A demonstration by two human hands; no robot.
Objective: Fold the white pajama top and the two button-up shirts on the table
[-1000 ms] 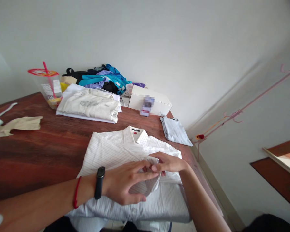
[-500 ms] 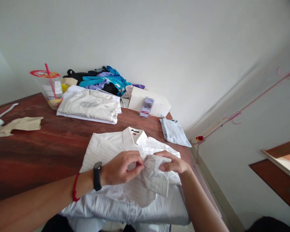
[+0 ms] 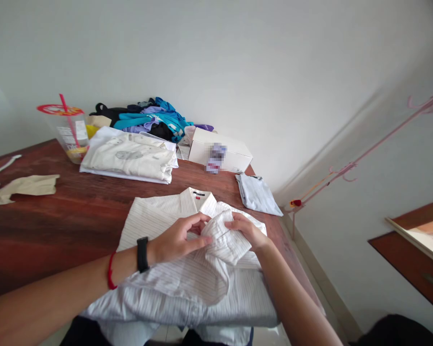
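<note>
A white striped button shirt (image 3: 147, 221) lies on the table with its collar away from me, and its lower part hangs over the near edge. One sleeve's cuff (image 3: 231, 247) is lifted above the shirt front. My right hand (image 3: 247, 230) grips the cuff from the right, thumb on top. At the cuff's left side, my left hand (image 3: 182, 235) has its thumb against the fabric and its other fingers curled partly behind it. A black wristband and a red string circle my left wrist.
Beyond the shirt are folded white clothes (image 3: 130, 156), a white box (image 3: 227, 149) and a heap of coloured clothes (image 3: 159, 117). A folded light-blue garment (image 3: 259, 194) lies at right. A plastic cup (image 3: 70, 137) with a straw and a beige cloth (image 3: 34, 186) are at left. A pink rack (image 3: 368, 156) stands beside the table.
The cuff has been raised and turned, with both hands moving slightly up and away from me. My left fingers have opened from a tight pinch to a wider hold.
</note>
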